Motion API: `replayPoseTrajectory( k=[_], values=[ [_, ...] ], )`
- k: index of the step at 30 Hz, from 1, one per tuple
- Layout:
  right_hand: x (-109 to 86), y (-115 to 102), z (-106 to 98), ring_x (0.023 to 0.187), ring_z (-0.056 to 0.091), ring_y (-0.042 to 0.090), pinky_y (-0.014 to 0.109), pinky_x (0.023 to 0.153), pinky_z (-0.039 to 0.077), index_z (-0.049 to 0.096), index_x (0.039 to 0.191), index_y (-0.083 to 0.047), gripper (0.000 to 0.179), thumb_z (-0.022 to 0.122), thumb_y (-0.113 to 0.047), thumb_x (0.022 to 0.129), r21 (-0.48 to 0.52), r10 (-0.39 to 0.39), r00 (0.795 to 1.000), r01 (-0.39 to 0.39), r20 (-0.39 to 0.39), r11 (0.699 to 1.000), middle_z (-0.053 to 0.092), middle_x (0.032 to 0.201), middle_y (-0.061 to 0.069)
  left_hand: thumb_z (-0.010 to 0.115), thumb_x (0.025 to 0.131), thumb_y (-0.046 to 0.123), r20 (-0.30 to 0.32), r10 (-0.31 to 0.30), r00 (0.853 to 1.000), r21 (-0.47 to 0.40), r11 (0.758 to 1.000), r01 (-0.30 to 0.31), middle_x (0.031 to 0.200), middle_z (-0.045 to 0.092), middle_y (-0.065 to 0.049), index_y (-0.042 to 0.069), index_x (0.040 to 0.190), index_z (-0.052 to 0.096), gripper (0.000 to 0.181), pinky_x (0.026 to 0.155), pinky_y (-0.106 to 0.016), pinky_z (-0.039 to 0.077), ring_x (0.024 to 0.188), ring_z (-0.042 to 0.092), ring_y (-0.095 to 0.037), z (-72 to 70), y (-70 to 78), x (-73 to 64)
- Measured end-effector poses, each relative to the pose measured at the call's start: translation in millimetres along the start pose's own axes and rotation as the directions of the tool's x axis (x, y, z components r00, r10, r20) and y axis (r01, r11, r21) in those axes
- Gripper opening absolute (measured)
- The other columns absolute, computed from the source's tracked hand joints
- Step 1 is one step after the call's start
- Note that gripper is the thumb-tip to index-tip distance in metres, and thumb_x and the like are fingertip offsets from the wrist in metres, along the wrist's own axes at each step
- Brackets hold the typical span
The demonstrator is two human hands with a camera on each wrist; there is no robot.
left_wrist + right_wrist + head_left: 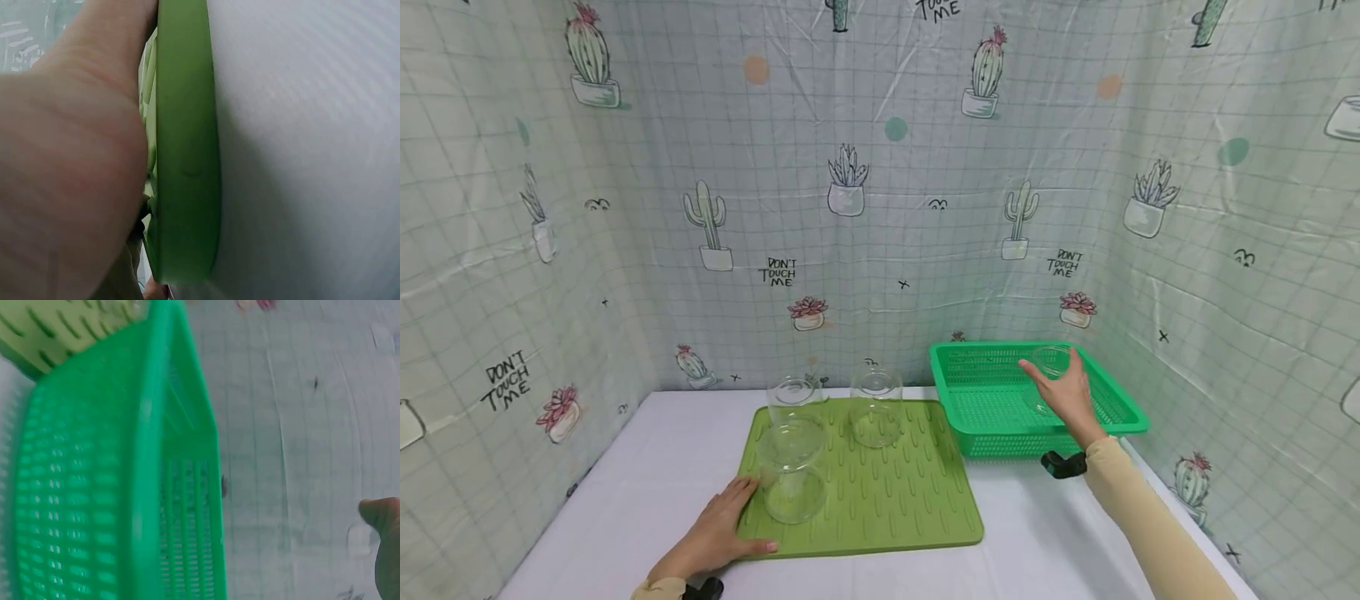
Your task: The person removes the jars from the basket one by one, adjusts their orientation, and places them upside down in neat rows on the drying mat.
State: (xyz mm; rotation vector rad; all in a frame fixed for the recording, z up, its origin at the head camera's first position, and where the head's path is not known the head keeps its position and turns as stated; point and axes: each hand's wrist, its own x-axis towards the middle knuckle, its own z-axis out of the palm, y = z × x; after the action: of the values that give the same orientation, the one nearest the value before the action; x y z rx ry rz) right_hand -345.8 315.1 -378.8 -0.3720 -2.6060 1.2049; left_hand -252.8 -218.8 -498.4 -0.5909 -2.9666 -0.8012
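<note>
My right hand is over the green basket, thumb and fingers around a clear glass. In the right wrist view only its thumb shows, and the glass is out of sight. My left hand rests at the near left corner of a green ridged mat, with the thumb along the front edge. Beside its fingers a clear glass stands on the mat. Another clear glass is behind it, and a third glass stands to the right. The left wrist view shows the mat's thick edge close by.
The table under a white cloth holds the mat and, to its right at the back, the slotted basket. A patterned curtain hangs close behind and along both sides. Dark straps are on my wrists.
</note>
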Motion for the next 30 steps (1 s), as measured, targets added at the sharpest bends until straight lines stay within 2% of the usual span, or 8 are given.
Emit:
replayPoseTrajectory(
  k=[7,12,13,15,19,20,26,30],
  values=[
    [43.6,13,-4,0.142,-0.011,0.052,0.067,0.114,0.013,-0.037,0.144,-0.011,0.117,0.054,-0.059,0.089,0.186,0.169,0.978,-0.19,0.125,0.964,-0.024,0.153,0.032,0.078,0.072,0.054,0.015,-0.012,1.0,-0.02,1.0,0.012,0.148,0.033,-0.034,-0.011,0.144,0.034,0.107,0.108,-0.071,0.022,0.139,0.025,-0.052,-3.5,-4.6,1.4],
    [57.7,24,-1,0.138,-0.025,0.052,0.066,0.116,0.006,-0.049,0.135,-0.013,0.126,0.057,-0.061,0.087,0.225,0.257,0.947,-0.298,0.194,0.928,-0.038,0.146,0.032,0.079,0.071,0.053,0.028,-0.03,0.999,-0.055,0.998,0.032,0.148,0.031,-0.035,-0.011,0.144,0.034,0.107,0.11,-0.07,0.019,0.14,0.023,-0.051,-1.9,-4.4,1.0],
    [59.6,27,0,0.141,-0.016,0.054,0.063,0.116,0.014,-0.05,0.133,-0.013,0.127,0.057,-0.063,0.086,0.213,0.272,0.943,-0.311,0.193,0.926,-0.038,0.145,0.033,0.079,0.072,0.054,0.027,-0.027,0.999,-0.056,0.998,0.029,0.148,0.031,-0.035,-0.011,0.144,0.034,0.107,0.11,-0.07,0.019,0.14,0.023,-0.051,-1.5,-4.4,0.8],
    [63.0,32,1,0.14,-0.019,0.054,0.062,0.117,0.013,-0.051,0.132,-0.013,0.129,0.059,-0.062,0.085,0.214,0.304,0.933,-0.342,0.193,0.915,-0.041,0.142,0.035,0.079,0.072,0.054,0.022,-0.018,1.0,-0.056,0.998,0.019,0.148,0.031,-0.034,-0.011,0.144,0.034,0.107,0.11,-0.07,0.02,0.14,0.023,-0.051,-1.0,-4.3,0.5],
    [66.7,39,4,0.139,-0.02,0.055,0.062,0.117,0.012,-0.049,0.134,-0.01,0.13,0.06,-0.061,0.085,0.188,0.341,0.922,-0.374,0.183,0.908,-0.039,0.141,0.038,0.078,0.072,0.054,0.02,-0.008,1.0,-0.062,0.998,0.009,0.149,0.031,-0.034,-0.011,0.144,0.034,0.107,0.11,-0.069,0.02,0.141,0.023,-0.051,-0.2,-4.8,1.2],
    [67.2,40,4,0.135,-0.031,0.053,0.064,0.116,0.005,-0.05,0.133,-0.01,0.129,0.06,-0.059,0.086,0.196,0.347,0.918,-0.383,0.195,0.903,-0.042,0.14,0.037,0.079,0.071,0.054,0.019,-0.01,1.0,-0.065,0.998,0.011,0.149,0.031,-0.033,-0.011,0.144,0.034,0.107,0.111,-0.069,0.019,0.141,0.023,-0.051,0.0,-5.0,1.5],
    [72.2,44,-2,0.131,-0.037,0.052,0.069,0.113,0.004,-0.052,0.131,-0.009,0.128,0.057,-0.06,0.086,0.182,0.343,0.903,-0.394,0.26,0.901,-0.049,0.136,0.034,0.079,0.071,0.054,0.03,-0.042,0.999,-0.069,0.997,0.044,0.151,0.03,-0.032,-0.009,0.145,0.033,0.108,0.112,-0.068,0.018,0.142,0.022,-0.049,1.3,-5.8,3.1],
    [77.3,48,-5,0.133,-0.035,0.053,0.069,0.113,0.004,-0.051,0.131,-0.005,0.128,0.057,-0.06,0.087,0.165,0.338,0.898,-0.393,0.283,0.905,-0.048,0.137,0.034,0.08,0.07,0.055,0.042,-0.064,0.997,-0.076,0.995,0.067,0.152,0.029,-0.031,-0.008,0.146,0.032,0.11,0.113,-0.067,0.017,0.143,0.021,-0.048,0.8,-4.6,2.1]
  ],
)
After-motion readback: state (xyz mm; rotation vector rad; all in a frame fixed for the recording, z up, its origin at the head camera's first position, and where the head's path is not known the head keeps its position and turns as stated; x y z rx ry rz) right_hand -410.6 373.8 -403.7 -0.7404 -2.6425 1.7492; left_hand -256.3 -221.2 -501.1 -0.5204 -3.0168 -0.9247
